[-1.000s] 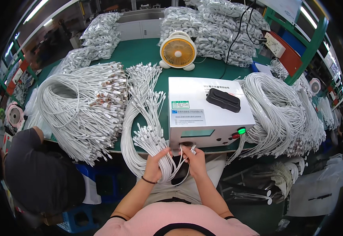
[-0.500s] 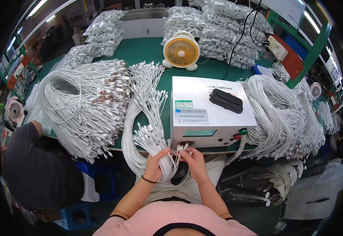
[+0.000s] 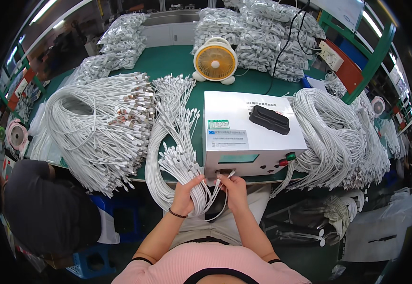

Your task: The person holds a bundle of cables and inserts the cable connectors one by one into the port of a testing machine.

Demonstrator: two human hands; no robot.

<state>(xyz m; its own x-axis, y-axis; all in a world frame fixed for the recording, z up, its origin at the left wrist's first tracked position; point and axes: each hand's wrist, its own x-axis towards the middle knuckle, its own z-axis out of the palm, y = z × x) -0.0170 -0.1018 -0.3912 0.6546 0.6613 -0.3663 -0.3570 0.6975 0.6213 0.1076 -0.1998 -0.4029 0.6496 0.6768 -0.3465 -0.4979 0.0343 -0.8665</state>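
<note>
The left hand (image 3: 183,199) is closed around a thick bundle (image 3: 200,199) of white cables, with the thumb lying over it. The grip of the right hand (image 3: 236,191) is a narrow pinch: thumb and fingertips have hold of a few cable ends (image 3: 231,174) just in front of the port (image 3: 223,171), low on the front of the white box (image 3: 258,142). Whether a plug sits inside the port, I cannot tell. The box stands at the near edge of the worktop (image 3: 166,59), and the bundle hangs over this same edge, to the left of the box.

The work seems to be in its middle: only few ends are at the port, and many others are in the bundle. A left heap (image 3: 102,128) and a right heap (image 3: 338,137) of cables lie toward the side edges; which is finished, the view does not show.

The cables are thin, round and smooth, like soft plastic, bent in long loops. The box has flat, glossy faces and carries a rounded black block (image 3: 269,119). Near the far edge are wrinkled, shiny bags (image 3: 262,42) and a round fan (image 3: 215,63).
</note>
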